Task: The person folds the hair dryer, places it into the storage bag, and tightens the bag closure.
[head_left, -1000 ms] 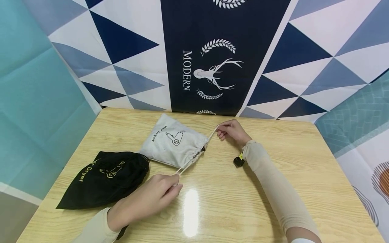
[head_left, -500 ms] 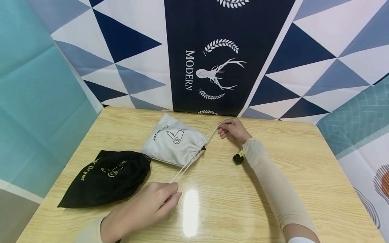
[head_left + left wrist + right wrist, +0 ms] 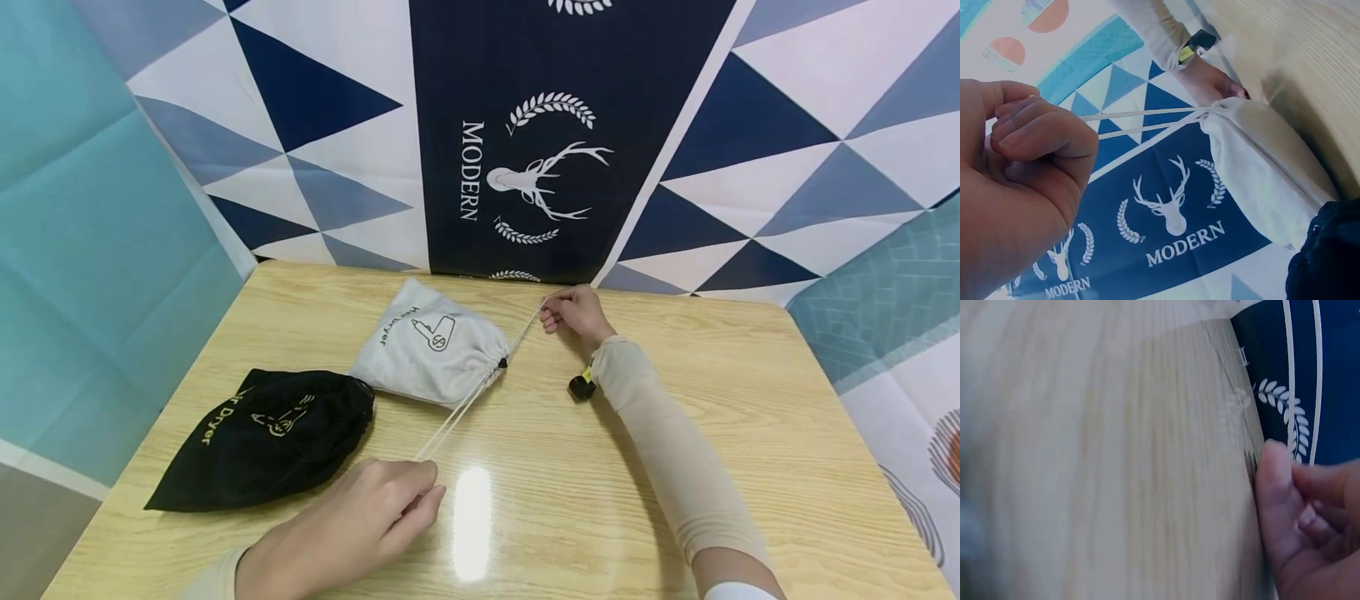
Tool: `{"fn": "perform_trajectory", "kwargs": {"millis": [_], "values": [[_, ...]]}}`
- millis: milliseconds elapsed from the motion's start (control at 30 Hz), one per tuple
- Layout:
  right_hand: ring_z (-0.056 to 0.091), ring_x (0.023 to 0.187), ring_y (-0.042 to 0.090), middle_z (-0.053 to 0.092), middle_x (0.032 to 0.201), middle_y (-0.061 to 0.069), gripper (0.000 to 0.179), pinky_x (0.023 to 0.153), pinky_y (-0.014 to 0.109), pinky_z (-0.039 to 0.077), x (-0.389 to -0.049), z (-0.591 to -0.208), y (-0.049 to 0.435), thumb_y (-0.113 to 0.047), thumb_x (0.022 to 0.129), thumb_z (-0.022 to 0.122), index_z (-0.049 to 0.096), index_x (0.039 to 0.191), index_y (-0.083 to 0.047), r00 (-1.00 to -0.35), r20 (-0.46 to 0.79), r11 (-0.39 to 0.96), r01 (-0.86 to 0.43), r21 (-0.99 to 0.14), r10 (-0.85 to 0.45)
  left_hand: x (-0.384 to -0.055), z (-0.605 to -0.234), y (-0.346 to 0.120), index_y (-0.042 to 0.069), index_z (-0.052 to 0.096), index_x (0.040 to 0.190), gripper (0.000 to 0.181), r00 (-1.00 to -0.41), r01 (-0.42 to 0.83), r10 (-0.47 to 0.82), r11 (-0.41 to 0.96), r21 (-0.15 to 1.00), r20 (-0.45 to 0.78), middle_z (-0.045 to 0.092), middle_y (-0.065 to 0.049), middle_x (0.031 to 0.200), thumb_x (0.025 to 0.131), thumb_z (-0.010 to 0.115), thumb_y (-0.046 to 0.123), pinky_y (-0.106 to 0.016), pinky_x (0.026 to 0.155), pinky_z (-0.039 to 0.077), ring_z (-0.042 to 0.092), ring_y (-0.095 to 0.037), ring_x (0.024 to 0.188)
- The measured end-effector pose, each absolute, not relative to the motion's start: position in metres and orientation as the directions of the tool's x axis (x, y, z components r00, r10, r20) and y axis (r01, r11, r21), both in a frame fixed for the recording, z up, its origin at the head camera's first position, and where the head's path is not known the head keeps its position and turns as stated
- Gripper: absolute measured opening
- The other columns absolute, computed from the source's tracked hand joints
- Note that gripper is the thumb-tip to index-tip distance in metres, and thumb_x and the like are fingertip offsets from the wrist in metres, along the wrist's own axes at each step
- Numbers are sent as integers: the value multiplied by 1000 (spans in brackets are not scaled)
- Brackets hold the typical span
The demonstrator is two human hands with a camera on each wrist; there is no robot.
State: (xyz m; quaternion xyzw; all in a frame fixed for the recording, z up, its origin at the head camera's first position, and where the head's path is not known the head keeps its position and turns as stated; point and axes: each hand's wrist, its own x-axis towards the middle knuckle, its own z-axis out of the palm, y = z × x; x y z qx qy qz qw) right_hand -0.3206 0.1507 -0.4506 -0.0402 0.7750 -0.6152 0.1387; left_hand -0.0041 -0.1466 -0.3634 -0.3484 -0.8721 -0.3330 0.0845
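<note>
A pale grey drawstring bag [image 3: 427, 350], printed "Hair Dryer" with a dryer outline, lies on the table with its gathered mouth facing right. My left hand [image 3: 352, 521] grips one pair of white drawstring ends [image 3: 453, 425], stretched taut from the near side of the mouth. At the far side, my right hand [image 3: 577, 312] pinches the opposite drawstring [image 3: 527, 329] between thumb and fingers. Both cords run straight in the left wrist view, where the bag's bunched mouth [image 3: 1216, 109] shows. In the right wrist view, two cords [image 3: 1291, 362] rise from the pinching fingertips [image 3: 1274, 462].
A black drawstring bag [image 3: 262, 450] with gold "Hair Dryer" print lies left of the grey one, close against its corner. A small black object with a yellow band [image 3: 582, 386] hangs at my right wrist. A patterned cloth wall [image 3: 345, 167] borders the table's [image 3: 675, 400] back edge.
My left hand has drawn back toward the near left, lengthening the cords. The right hand has shifted slightly away. The grey bag's mouth is gathered tighter; the black bag stays in place.
</note>
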Motion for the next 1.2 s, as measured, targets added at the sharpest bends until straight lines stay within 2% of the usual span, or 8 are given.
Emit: {"fn": "perform_trajectory", "kwargs": {"millis": [267,367,467,667,800,967,1100,1200], "values": [[64,55,13,66,68,8,24,57,29,58,-307,-444,146,-3,100,53,62,110,17,-950,-207,339,120,-933,-232,-17,-365,-144,22,37,68,37,-716,698,576,609,378,393,28,16,64,95,62,15,-9,48,24,30,3,54],[64,55,14,67,69,11,23,56,29,58,-295,-444,147,-5,99,55,64,107,15,-954,-187,345,98,-933,-235,-23,-366,-143,22,38,68,37,-713,699,577,622,352,398,30,15,64,95,63,16,-10,48,24,31,2,54],[65,57,16,68,74,16,21,58,30,58,-280,-440,146,-6,98,57,66,104,13,-958,-139,364,39,-931,-253,-26,-368,-142,21,43,69,33,-710,700,567,636,325,418,35,14,68,94,63,17,-11,48,27,34,2,55],[66,63,21,68,81,25,20,61,35,58,-245,-424,145,-9,98,59,69,100,8,-945,-16,413,-128,-902,-326,-33,-371,-144,17,63,77,16,-696,692,525,673,262,489,55,8,85,91,69,18,-17,50,41,46,-1,61],[66,68,24,70,81,18,15,65,38,57,-224,-414,141,-8,96,61,71,98,2,-928,95,487,-275,-829,-361,-43,-373,-148,14,65,78,12,-696,672,500,707,220,516,58,4,87,89,70,15,-24,55,48,52,-7,67],[67,76,19,72,86,8,11,70,34,56,-202,-403,126,-6,94,65,71,101,-1,-853,259,572,-501,-649,-454,-56,-373,-156,11,64,80,11,-737,596,447,783,178,507,58,2,84,89,69,14,-28,58,51,54,-12,72],[67,84,21,71,99,11,16,73,37,58,-186,-392,109,-5,94,66,69,108,2,-768,346,526,-628,-574,-539,-66,-369,-163,9,68,84,10,-790,523,389,830,192,473,61,-2,86,92,68,16,-31,60,53,57,-15,74],[66,97,24,69,111,13,22,84,39,56,-175,-384,95,-8,95,65,67,115,1,-698,381,494,-706,-507,-607,-75,-367,-167,6,69,88,10,-821,474,341,855,212,459,63,-7,88,92,68,15,-37,62,55,61,-20,76]]}}
